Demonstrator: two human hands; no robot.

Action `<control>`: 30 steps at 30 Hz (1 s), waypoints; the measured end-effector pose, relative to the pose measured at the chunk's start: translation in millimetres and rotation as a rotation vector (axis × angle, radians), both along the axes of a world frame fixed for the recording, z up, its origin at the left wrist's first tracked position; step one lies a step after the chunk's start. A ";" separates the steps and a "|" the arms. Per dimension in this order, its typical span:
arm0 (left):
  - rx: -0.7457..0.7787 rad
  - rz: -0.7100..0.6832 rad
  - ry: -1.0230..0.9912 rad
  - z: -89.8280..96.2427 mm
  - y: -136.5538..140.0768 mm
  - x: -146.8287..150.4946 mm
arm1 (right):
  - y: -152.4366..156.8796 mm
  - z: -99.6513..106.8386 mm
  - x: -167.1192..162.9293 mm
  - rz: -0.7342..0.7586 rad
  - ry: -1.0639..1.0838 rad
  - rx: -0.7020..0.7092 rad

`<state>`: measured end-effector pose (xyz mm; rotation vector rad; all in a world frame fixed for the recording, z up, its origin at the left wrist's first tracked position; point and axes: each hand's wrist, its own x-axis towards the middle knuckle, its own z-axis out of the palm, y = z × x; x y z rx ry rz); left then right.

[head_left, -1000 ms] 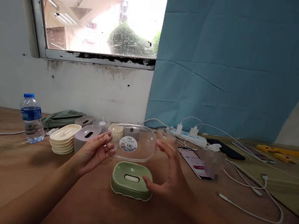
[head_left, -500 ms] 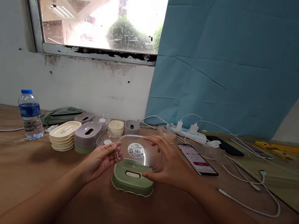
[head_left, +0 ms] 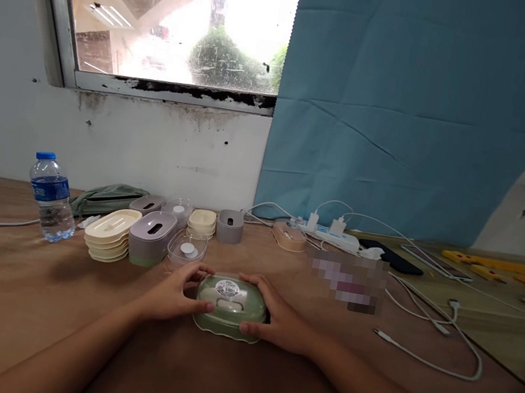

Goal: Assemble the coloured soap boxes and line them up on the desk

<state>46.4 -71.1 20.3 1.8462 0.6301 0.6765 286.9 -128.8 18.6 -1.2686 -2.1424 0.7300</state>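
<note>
A clear plastic cover (head_left: 227, 289) with a round printed sticker sits over the green oval box (head_left: 225, 333), which has a slot in its top and a wavy pale lower edge. My left hand (head_left: 177, 293) grips the cover's left end, thumb at the front and fingers behind. At the right end, my right hand (head_left: 279, 318) holds the same cover between thumb and fingers. Whether the cover touches the box all round cannot be made out.
Behind my left hand stand a stack of cream lids (head_left: 111, 234), a lilac slotted box (head_left: 152, 237), a clear cover (head_left: 187, 247) and a grey box (head_left: 229, 226). A water bottle (head_left: 53, 197) is at left. White cables (head_left: 426, 361) and a power strip (head_left: 334, 236) lie right.
Both hands have lowered the clear cover from above onto the green box. My left hand has shifted from a fingertip pinch to a wider hold on its left end.
</note>
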 end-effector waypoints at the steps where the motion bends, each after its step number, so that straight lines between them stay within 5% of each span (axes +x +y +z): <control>1: -0.005 0.003 0.003 -0.5 0.2 0.3 | -0.3 1.6 1.2 0.015 -0.017 -0.005; 13: 0.192 0.097 0.124 -2.8 1.1 -1.3 | 1.2 2.1 9.4 0.086 -0.063 -0.084; 30: 0.240 0.119 0.149 2.1 -3.6 2.1 | 4.0 2.2 14.2 0.126 -0.097 -0.077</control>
